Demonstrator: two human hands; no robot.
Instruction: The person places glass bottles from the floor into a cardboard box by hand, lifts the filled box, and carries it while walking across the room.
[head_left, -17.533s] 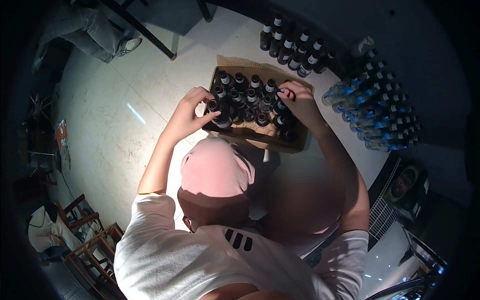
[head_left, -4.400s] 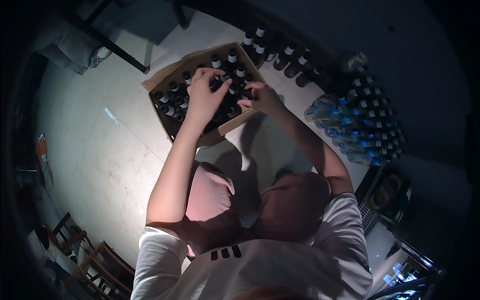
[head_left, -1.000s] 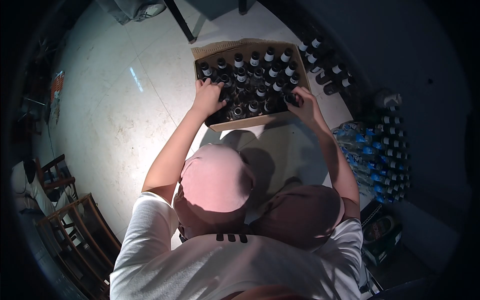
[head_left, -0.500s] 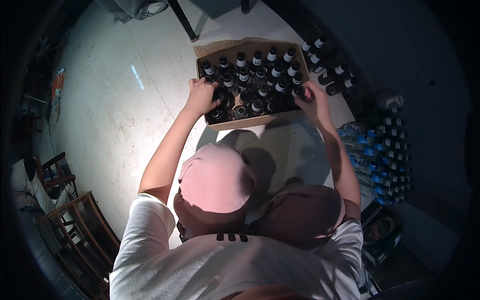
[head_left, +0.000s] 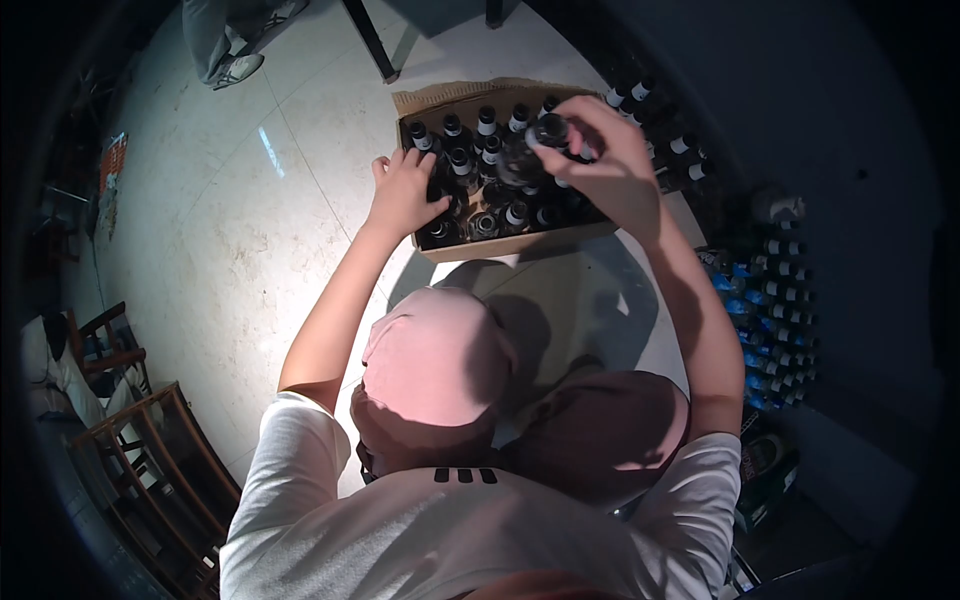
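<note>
Head view: brown carton (head_left: 535, 241) on the floor, mostly filled with upright dark bottles (head_left: 487, 128), pale neck labels on many. Right hand (head_left: 598, 150) pinches one dark glass bottle (head_left: 527, 150) near its mouth, tilted, over the carton's right half. Left hand (head_left: 404, 195) spread above the left-end bottles; contact unclear. Progress, by judgement: carton well stocked, some bare cardboard between bottles toward the near side; held bottle not standing in a place. More dark bottles outside (head_left: 684, 144) beyond the right end.
</note>
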